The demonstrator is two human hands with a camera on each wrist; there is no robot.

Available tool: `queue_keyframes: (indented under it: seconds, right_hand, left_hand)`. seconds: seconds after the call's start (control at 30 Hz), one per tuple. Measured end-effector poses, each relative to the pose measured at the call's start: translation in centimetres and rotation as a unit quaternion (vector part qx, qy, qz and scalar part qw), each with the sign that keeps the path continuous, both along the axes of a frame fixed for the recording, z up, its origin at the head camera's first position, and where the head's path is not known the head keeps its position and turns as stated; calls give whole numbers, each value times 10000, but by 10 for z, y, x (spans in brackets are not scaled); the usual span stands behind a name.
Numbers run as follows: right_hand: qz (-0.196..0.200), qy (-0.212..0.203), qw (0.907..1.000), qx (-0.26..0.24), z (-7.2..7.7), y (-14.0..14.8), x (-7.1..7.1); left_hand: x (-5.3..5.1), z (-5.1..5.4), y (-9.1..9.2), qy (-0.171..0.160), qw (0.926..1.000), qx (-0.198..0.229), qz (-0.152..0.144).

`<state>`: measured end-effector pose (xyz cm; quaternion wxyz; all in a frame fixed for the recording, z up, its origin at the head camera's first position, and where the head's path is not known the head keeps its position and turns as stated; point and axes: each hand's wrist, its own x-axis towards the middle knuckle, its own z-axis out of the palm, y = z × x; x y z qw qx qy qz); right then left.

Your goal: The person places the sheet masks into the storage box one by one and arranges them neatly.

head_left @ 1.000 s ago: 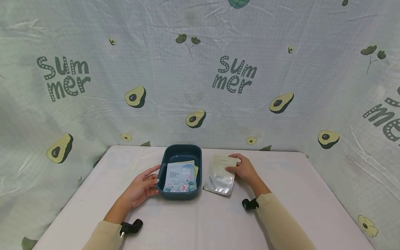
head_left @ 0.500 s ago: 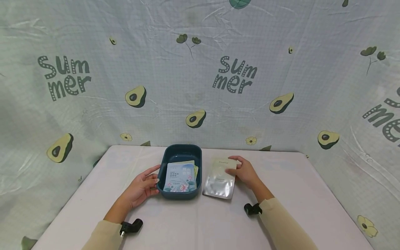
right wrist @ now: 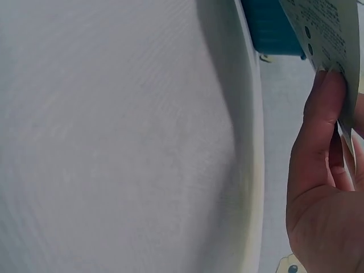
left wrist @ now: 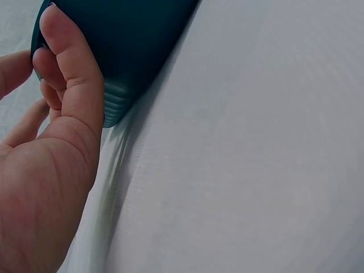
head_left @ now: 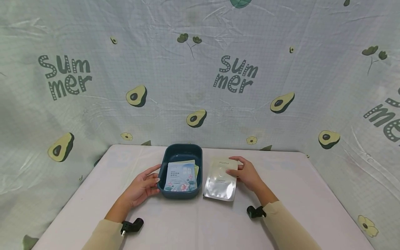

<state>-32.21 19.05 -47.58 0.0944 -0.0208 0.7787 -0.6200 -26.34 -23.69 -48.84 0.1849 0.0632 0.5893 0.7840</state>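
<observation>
A dark blue plastic bin (head_left: 182, 195) stands on the table. My left hand (head_left: 143, 187) holds its left rim, with fingers on both sides of the edge in the left wrist view. Inside lies a light blue packet (head_left: 180, 177) with pink flowers, a yellow-green packet (head_left: 196, 172) showing from beneath it. To the right of the bin, my right hand (head_left: 248, 173) pinches a cream and silver sheet mask pouch (head_left: 220, 187) by its upper right edge, thumb on the front face. The pouch's printed back (right wrist: 324, 28) shows in the right wrist view.
The white-covered table (head_left: 193, 229) runs up to a hanging curtain (head_left: 162, 69) with avocado and lettering prints. A black wrist camera (head_left: 132, 226) sits on the left wrist, another black camera (head_left: 256, 211) on the right.
My right hand and the mask pouch have come slightly toward me and right, and the pouch's face has tilted more into view. My left hand and the bin stay in place.
</observation>
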Motion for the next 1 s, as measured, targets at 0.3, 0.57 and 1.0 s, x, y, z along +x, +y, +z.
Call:
queue_keyframes:
  seconds: [0.3,0.57,1.0]
  right_hand:
    - [121,69,9999,-66,3,1,6]
    - [294,103,9992,-247,18,1,12]
    - [413,69,9989,-203,38,1,8]
  left_hand:
    - [0,0,1,-30,10000,-26,44]
    - [0,-1,1,4,10000,-12,69]
    - [1,0,1,9,10000,-11,48]
